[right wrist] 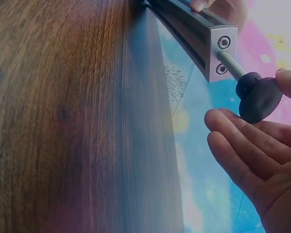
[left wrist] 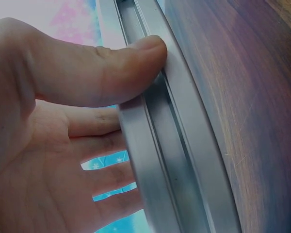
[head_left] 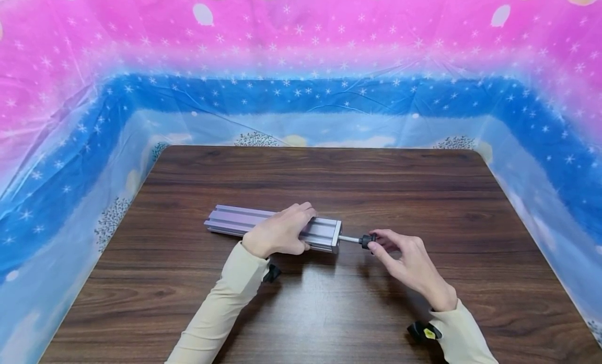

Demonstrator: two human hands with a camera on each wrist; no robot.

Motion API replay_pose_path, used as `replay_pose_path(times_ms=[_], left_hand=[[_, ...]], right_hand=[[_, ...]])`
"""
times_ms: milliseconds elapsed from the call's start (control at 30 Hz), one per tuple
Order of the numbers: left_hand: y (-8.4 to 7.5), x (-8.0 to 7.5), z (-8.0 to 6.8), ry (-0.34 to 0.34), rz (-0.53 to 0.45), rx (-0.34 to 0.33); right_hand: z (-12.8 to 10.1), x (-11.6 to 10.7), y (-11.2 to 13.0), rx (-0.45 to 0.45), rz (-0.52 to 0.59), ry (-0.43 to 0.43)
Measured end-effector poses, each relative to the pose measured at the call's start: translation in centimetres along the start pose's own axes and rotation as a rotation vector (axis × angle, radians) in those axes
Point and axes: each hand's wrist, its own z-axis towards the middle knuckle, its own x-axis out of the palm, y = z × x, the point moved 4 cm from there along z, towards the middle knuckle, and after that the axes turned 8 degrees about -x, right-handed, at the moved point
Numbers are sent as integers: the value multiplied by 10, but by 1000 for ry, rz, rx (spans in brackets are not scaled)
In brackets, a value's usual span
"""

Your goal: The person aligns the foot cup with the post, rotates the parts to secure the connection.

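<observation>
A silver aluminium profile (head_left: 324, 229) with slots along its sides lies across the table. My left hand (head_left: 282, 232) grips it near its right end, thumb on the near slotted side (left wrist: 157, 111) and fingers over the top to the far side. From the end plate (right wrist: 214, 63) a threaded rod (right wrist: 232, 65) sticks out between two socket screws. It carries a black round levelling foot (right wrist: 263, 99). My right hand (head_left: 414, 262) pinches this foot at its rim between thumb and index finger; the other fingers sit below it, partly bent.
The dark wood-grain table (head_left: 329, 175) has rounded far corners. A pink and blue patterned cloth (head_left: 301, 94) hangs behind it and along both sides. Small black devices sit at the left wrist (head_left: 271, 273) and right wrist (head_left: 418, 332).
</observation>
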Motion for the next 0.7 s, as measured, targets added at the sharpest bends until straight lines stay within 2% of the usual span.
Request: replay_pose_path(times_ms=[167, 433, 700], left_hand=[[0, 0, 0, -6, 0, -2], [0, -1, 1, -9, 6, -2], [0, 0, 1, -8, 3, -5]], right_hand=[[-3, -1, -1, -48, 3, 10], [0, -5, 8, -182, 72, -41], [-2, -5, 5, -165, 47, -43]])
